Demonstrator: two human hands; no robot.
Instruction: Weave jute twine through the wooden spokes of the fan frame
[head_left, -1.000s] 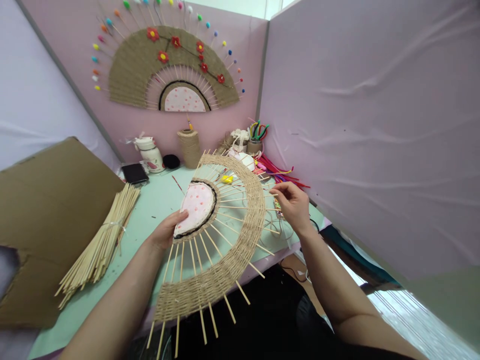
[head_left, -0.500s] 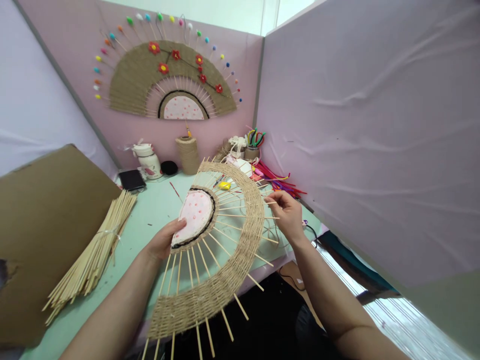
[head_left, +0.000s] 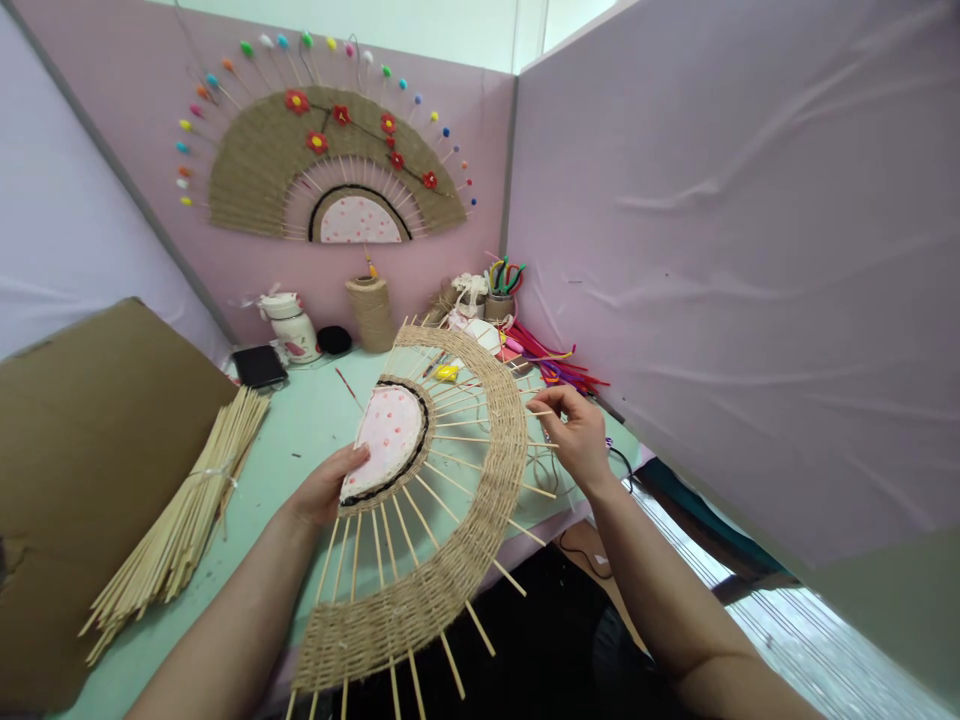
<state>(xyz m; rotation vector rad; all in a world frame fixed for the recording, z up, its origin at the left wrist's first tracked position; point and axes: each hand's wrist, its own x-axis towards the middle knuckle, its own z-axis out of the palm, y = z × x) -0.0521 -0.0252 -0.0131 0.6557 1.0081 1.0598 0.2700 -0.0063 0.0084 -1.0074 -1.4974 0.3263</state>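
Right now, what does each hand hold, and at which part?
The left hand holds the half-woven fan by its pink half-round centre. The right hand pinches at the fan's outer rim, among the stick ends.

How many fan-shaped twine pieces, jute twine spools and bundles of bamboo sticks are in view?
Fan-shaped twine pieces: 2, the fan in hand and the wall fan
Jute twine spool: 1
Bamboo stick bundle: 1
Total: 4

We can read no text, label, brand, number or sign anywhere here. The white bottle (head_left: 289,322) by the back wall carries only a small reddish pattern, too small for us to make out as lettering.
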